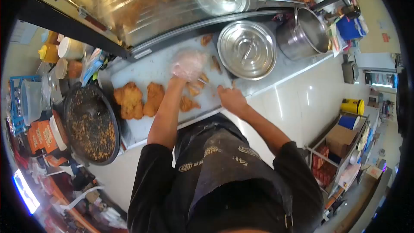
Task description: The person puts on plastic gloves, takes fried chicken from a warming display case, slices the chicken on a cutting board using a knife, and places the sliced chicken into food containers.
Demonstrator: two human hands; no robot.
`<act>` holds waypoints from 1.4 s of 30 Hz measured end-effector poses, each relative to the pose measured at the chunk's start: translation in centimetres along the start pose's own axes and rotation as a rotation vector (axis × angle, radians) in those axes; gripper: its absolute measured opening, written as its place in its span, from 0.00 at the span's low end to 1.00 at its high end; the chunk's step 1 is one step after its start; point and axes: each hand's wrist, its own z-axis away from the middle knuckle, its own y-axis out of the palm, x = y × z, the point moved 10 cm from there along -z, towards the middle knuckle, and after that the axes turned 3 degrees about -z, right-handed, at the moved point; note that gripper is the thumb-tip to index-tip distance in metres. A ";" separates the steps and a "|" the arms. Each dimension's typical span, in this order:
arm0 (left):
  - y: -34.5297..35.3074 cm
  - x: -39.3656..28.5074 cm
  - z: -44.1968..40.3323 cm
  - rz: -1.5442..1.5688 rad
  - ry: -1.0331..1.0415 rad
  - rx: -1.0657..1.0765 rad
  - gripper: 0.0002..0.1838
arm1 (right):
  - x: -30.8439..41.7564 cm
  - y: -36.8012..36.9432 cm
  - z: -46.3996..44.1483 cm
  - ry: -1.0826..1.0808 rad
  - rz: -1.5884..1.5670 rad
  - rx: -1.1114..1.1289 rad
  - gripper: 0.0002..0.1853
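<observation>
Fried chicken [195, 87] lay in pieces on a white board [148, 69]

From where I stood, I saw a person in a dark apron [215, 155] bent over the counter, both hands close together above the right-hand half of the board. The left hand [189, 65] wore a clear plastic glove and was just beyond the cut chicken; its fingers were blurred under the film, so I could not tell whether they gripped anything or how wide they were spread. The right hand [233, 99] was bare, curled into a tight fist, a knife [203, 81] jutting from it. The thin blade pointed left toward the chicken, its tip close to the gloved wrist.

Two large golden-brown pieces sat side by side on the left of the board, apart from the hands. Smaller pieces lay beside the blade and nearer the person, and another rested close to the board's far edge.

To the right stood a round steel lid [246, 50] with a looped handle, and past it a tall steel pot [297, 34] whose mouth was open. On the left, a broad black basin [119, 136] held scattered crumbs. Behind the counter ran a glass case [142, 13] with more browned food inside, the lid mirrored in its pane.
</observation>
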 end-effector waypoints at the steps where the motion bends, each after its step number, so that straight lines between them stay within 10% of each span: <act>1: 0.8 0.2 0.8 0.167 -0.123 0.138 0.25 | 1.9 -0.7 1.7 -0.085 0.001 -0.098 0.09; 7: -11.9 -3.4 11.3 0.351 -0.769 0.056 0.25 | 0.9 -5.9 1.9 0.259 -0.225 0.104 0.12; 9: -7.6 -7.6 14.7 -0.025 -0.228 0.517 0.23 | 0.1 -6.9 2.8 0.340 -0.307 0.067 0.13; 12: -5.8 -5.2 17.3 0.677 -0.664 0.198 0.20 | -0.1 -7.2 3.6 0.380 -0.401 0.006 0.13; 16: -10.4 -7.0 13.6 0.115 -0.133 -0.164 0.15 | 1.3 -6.0 4.1 0.375 -0.435 0.066 0.13; 18: -8.2 -2.7 13.8 0.082 -0.342 0.172 0.10 | 2.5 -6.1 3.3 0.358 -0.387 0.158 0.13; 22: -14.0 -3.9 9.1 -0.171 -0.229 -0.057 0.17 | 5.4 -6.1 2.4 0.340 -0.315 0.244 0.12; 30: -2.5 -1.2 7.3 -0.133 -0.157 0.265 0.18 | 6.5 0.7 4.1 0.392 -0.188 0.269 0.20; 36: -14.8 0.4 7.8 0.806 -0.257 -0.604 0.27 | 4.9 -3.2 4.7 0.460 -0.400 0.205 0.15; 42: -11.4 -8.7 7.2 -0.075 0.252 0.446 0.57 | 2.4 -1.4 14.9 0.696 -0.812 0.124 0.16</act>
